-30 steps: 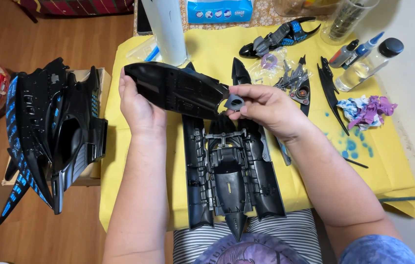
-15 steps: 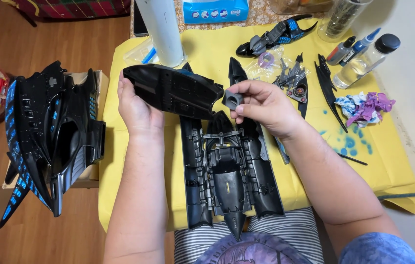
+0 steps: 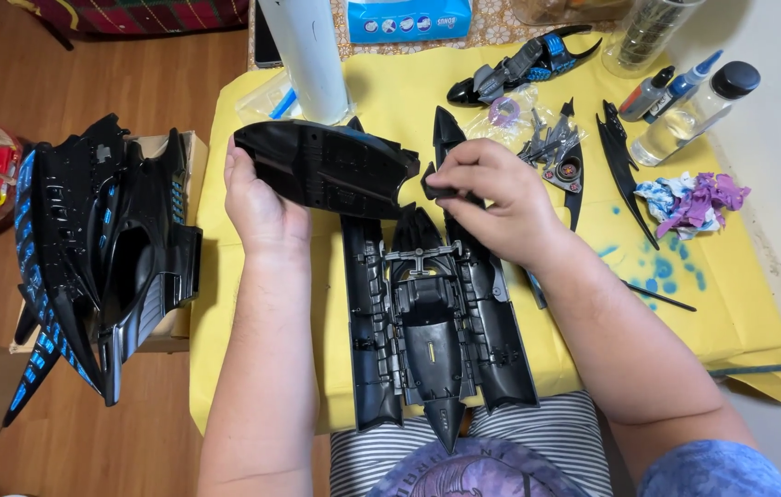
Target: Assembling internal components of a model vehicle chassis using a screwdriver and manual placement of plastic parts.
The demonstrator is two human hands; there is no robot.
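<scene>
My left hand [image 3: 261, 204] grips the left end of a long black plastic hull panel [image 3: 326, 167], held level above the yellow tabletop [image 3: 731, 304]. My right hand [image 3: 491, 204] pinches a small black round part [image 3: 432, 184] right against the panel's right tip. Below both hands lies a large black model chassis [image 3: 432, 322] with three pointed prongs, reaching toward my lap.
A black and blue winged model body [image 3: 96, 258] rests on a cardboard box at left. A white cylinder [image 3: 307, 55], clear bottles [image 3: 694, 115], a glue tube [image 3: 680, 87], loose dark parts [image 3: 556, 147], a second small model [image 3: 524, 64] and a purple-stained tissue [image 3: 689, 202] occupy the table's far and right side.
My right hand has turned over and drawn the small round part in against the panel's tip; its palm side faced up before. The panel has stayed nearly still.
</scene>
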